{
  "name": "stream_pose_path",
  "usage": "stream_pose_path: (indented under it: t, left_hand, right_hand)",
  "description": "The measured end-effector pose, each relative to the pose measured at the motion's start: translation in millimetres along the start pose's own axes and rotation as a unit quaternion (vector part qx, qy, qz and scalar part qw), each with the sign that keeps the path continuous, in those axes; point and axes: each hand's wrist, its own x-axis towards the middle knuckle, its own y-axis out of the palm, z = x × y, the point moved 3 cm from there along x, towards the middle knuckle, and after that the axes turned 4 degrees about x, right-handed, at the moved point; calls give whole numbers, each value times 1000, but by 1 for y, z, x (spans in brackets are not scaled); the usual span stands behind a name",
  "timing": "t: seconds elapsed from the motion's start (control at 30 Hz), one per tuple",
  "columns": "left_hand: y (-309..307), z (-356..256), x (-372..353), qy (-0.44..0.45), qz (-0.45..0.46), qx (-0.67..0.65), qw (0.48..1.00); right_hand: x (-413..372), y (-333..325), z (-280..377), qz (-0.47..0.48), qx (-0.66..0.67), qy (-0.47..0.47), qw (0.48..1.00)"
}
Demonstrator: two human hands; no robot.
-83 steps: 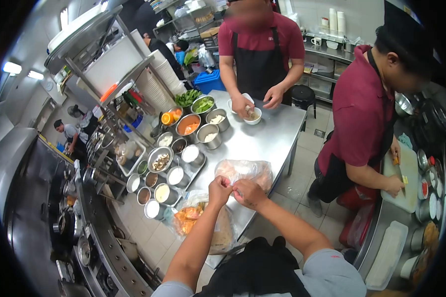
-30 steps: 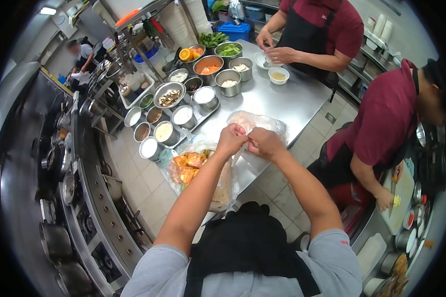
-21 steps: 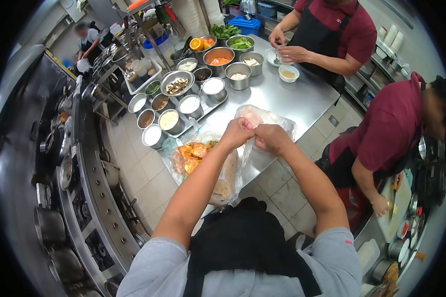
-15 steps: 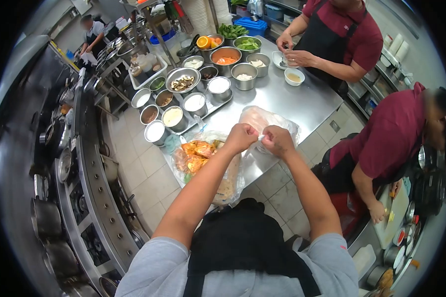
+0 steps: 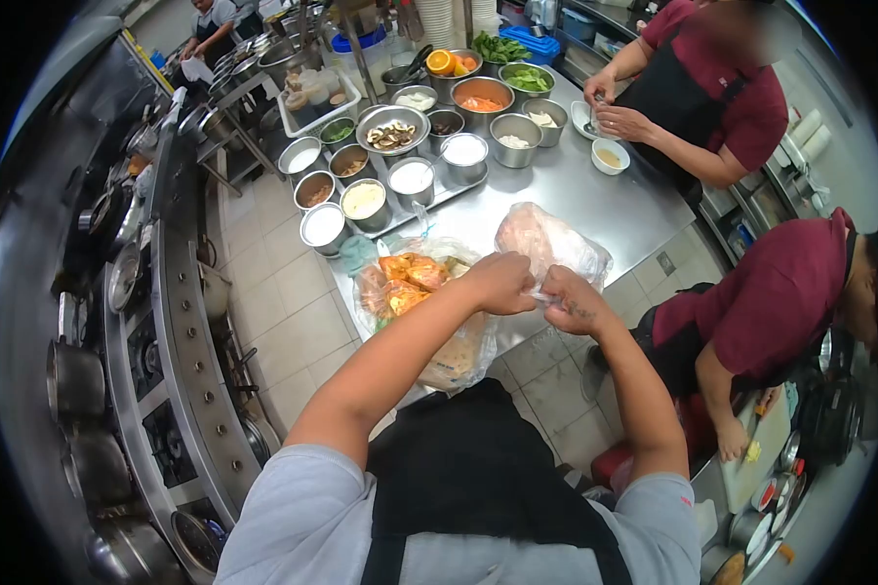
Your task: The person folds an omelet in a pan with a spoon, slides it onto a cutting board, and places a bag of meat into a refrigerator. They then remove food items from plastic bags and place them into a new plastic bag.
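Observation:
A clear plastic bag of pale pink meat [image 5: 546, 237] lies on the steel table [image 5: 644, 210]. At its near end, my left hand [image 5: 504, 283] and my right hand [image 5: 572, 300] are closed on the gathered plastic, close together. To the left of my hands, an open clear bag of orange-coated pieces [image 5: 410, 281] rests at the table's near edge, partly behind my left forearm. Pale food, hard to make out, shows in the lower part of that bag [image 5: 458, 361].
Metal containers of ingredients [image 5: 365, 202] crowd the table's far left, with a bowl of sliced mushrooms [image 5: 392, 131] among them. One co-worker [image 5: 707, 117] handles a white bowl across the table. Another co-worker [image 5: 785, 302] works at a cutting board [image 5: 763, 450] on my right. A stove [image 5: 166, 409] lines the left.
My hands have moved slightly down and right in view, still gripping the bag's plastic end. The whole scene has shifted a little as the camera turned.

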Motion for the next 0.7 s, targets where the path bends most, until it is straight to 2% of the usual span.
stream_pose_path:
  t: [0.07, 0.17, 0.23, 0.3, 0.33, 0.37, 0.4, 0.43, 0.5, 0.53, 0.6, 0.63, 0.67, 0.7]
  left_hand:
    - [-2, -5, -8, 12, -17, 14, 1000]
    - [-13, -12, -25, -20, -27, -39, 999]
    - [-14, -12, -35, 78, 15, 9, 997]
    - [-14, -10, -35, 79, 21, 4, 997]
    - [-20, -2, -28, 27, -42, -35, 998]
    - [-25, 3, -24, -27, -104, -74, 991]
    - [-26, -5, -19, 19, -189, -39, 981]
    - [-23, -8, -13, 20, -187, -41, 981]
    - [-2, -8, 5, 79, -18, 102, 991]
    - [17, 6, 15, 34, 60, 142, 988]
    - [13, 9, 23, 23, 61, 117, 991]
    - [10, 13, 25, 9, 63, 92, 994]
    - [0, 12, 23, 43, 25, 95, 994]
    - [-12, 11, 20, 46, 26, 95, 994]
  right_hand:
    - [-7, -3, 0, -17, -7, 21, 1000]
    - [-18, -6, -1, -60, -44, 60, 995]
    - [-30, -7, -1, -89, -74, 82, 990]
    - [-42, -8, 5, -105, -59, 54, 991]
    - [-44, -8, 8, -108, -58, 57, 991]
    - [-44, -7, 19, -88, -67, 13, 994]
    - [-44, -4, 27, -67, -76, -31, 994]
    - [-44, -1, 26, -68, -76, -28, 994]
    - [-39, 4, 21, -60, -58, 2, 997]
    - [-34, 7, 24, -62, -60, 4, 996]
    - [-27, 4, 32, -194, 7, 58, 979]
    - [-28, 5, 27, -200, 7, 62, 978]
    - [-27, 10, 19, -187, -36, 47, 981]
    - [-27, 17, 13, -172, -79, 30, 981]
